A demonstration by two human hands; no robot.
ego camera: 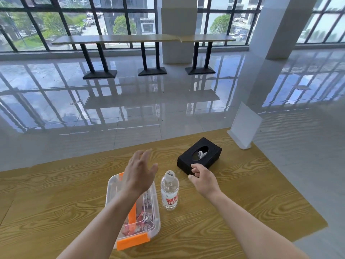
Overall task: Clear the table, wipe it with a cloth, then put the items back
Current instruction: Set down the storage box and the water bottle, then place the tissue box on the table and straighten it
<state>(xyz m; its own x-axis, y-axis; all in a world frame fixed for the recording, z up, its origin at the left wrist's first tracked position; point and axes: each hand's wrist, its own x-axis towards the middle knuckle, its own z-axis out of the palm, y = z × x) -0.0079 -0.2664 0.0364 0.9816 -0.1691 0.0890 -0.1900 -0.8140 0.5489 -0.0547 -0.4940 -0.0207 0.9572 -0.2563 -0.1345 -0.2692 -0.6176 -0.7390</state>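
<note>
On the wood-grain table [56, 199] lies a clear plastic box with orange clips [149, 217], holding packets. My left hand [139, 172] hovers open above its far end, fingers spread, holding nothing. A water bottle [169, 191] with a white cap and red label stands upright just right of the box. Behind it rests a black tissue box [200, 155] with a tissue in its oval slot. My right hand [202, 179] is at the tissue box's near corner, fingers loosely curled and apart, with nothing in it. No cloth is in view.
A white acrylic sign holder [244, 126] stands at the table's far right corner. The table's far and right edges drop to a glossy tiled floor. Long tables [141, 39] on black pedestals and a white pillar [276, 27] stand by the windows.
</note>
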